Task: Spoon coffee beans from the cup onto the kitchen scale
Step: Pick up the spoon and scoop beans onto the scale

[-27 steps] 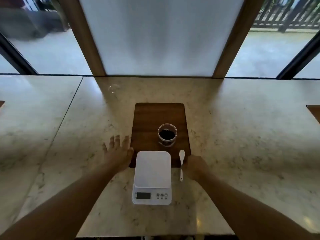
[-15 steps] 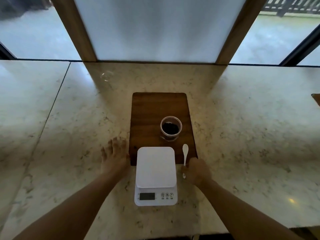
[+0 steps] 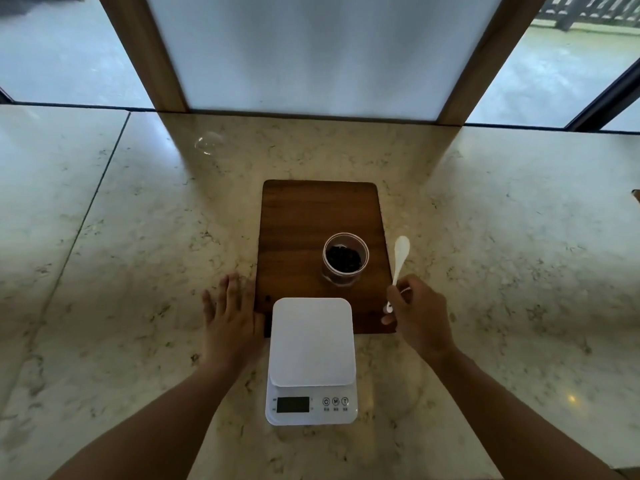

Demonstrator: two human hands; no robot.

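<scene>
A clear cup [image 3: 345,258] holding dark coffee beans stands on a wooden board [image 3: 311,216]. In front of it a white kitchen scale [image 3: 311,358] sits with a bare platform and a blank display. My right hand [image 3: 417,315] grips the handle of a white spoon [image 3: 400,255], lifted off the counter with its bowl pointing away, just right of the cup. My left hand [image 3: 231,318] lies flat on the marble counter beside the scale's left edge, fingers apart, holding nothing.
The marble counter [image 3: 138,271] stretches wide on both sides, with a seam on the left. A clear glass object [image 3: 209,142] rests at the back left. Wooden posts and a frosted panel rise behind the counter.
My right hand has picked the spoon up from the counter and raised it beside the cup. The left hand stays flat. The head camera has tilted slightly.
</scene>
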